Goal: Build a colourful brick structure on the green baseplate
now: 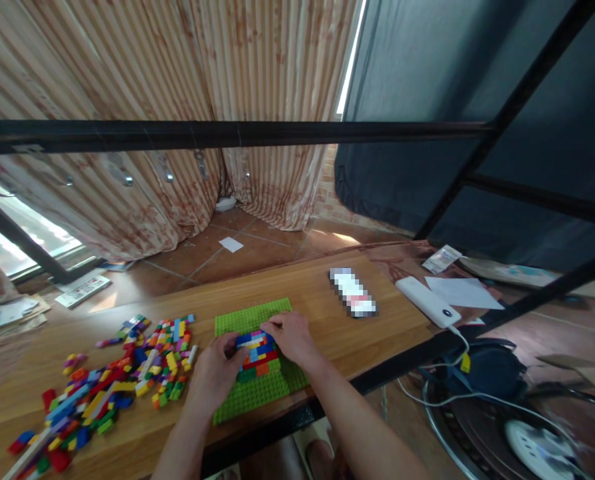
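A green studded baseplate (227, 403) lies on the wooden table, with a block of multicoloured toy bricks (261, 357) built up in rows on it. My left hand (221, 370) is curled against the build's left side, its thumb over the top. At the upper right corner of the build, my right hand (292, 335) has its fingers pinched together against the bricks. Whether a loose brick sits between those fingertips is hidden. A spread pile of loose toy bricks (112, 380) in many colours lies to the left of the baseplate.
A phone (353, 293) with a blurred screen lies on the wooden table (322, 280), right of the baseplate. Beyond it is a white device (427, 302) with a cable. A dark metal bar (287, 133) crosses above the far side, before striped curtains (142, 80).
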A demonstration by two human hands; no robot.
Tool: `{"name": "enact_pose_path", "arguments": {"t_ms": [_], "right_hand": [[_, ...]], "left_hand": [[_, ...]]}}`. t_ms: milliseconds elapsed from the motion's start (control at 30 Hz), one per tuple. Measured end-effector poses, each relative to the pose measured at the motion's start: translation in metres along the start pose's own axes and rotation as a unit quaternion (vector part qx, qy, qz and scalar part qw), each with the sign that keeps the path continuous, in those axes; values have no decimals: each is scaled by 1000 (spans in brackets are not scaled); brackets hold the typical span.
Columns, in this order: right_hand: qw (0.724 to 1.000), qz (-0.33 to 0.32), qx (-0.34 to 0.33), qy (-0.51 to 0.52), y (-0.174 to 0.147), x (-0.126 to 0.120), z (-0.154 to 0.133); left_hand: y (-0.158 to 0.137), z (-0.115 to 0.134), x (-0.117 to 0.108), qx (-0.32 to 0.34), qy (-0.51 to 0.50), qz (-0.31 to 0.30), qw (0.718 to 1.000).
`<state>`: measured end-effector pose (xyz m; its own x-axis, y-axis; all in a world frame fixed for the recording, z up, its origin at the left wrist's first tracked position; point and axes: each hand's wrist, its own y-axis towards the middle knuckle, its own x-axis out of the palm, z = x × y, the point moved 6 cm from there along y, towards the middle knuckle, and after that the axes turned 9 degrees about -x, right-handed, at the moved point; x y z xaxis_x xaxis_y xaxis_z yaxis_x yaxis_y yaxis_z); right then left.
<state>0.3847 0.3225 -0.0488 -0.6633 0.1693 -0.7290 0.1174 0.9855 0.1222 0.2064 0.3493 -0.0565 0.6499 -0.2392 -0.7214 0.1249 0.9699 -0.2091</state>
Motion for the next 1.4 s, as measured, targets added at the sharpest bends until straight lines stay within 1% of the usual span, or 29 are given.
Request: {"name": "enact_pose_path", "arguments": {"t_ms": [167, 333, 533, 633, 733, 833, 900, 1000, 1100, 1167, 1233, 1333, 1400], "right_hand": [[1000, -1, -21, 4, -1, -1, 0], [999, 4, -7, -36, 1, 1, 2], [999, 3, -7, -44, 2, 8, 5], [999, 12, -8, -46, 2, 10, 6], [998, 31, -18, -44, 3, 10, 4], [997, 57, -41, -34, 4, 8, 2], [995, 71, -71, -17, 3, 6, 0], [990, 58, -127, -9, 0, 10, -4], [988, 23, -150, -36, -3, 17, -5], [987, 16, -149, -56, -4, 19, -3], [987, 16, -144, -65, -4, 20, -1], [988, 11, -142, -66, -2, 21, 0], [987, 9, -142, -69, -2, 22, 1]], "left_hand": [[-2, -2, 3, 3, -21, 0, 1000], [-5, -2, 4, 19, -41, 3, 999], [-8, 3, 2, 25, -32, 15, 999], [-7, 5, 2, 17, -32, 15, 999], [-6, 6, 2, 16, -32, 33, 999], [-6, 6, 2, 19, -18, 52, 998], [-7, 5, 3, 22, -12, 59, 998], [-9, 6, 4, 37, -7, 65, 997], [-11, 7, 3, 52, -21, 62, 997], [-11, 5, -3, 53, -34, 67, 996], [-10, 0, -15, 47, -34, 84, 995], [-9, -16, -41, 16, -4, 122, 992], [-9, -33, -62, -26, 24, 159, 987]]}}
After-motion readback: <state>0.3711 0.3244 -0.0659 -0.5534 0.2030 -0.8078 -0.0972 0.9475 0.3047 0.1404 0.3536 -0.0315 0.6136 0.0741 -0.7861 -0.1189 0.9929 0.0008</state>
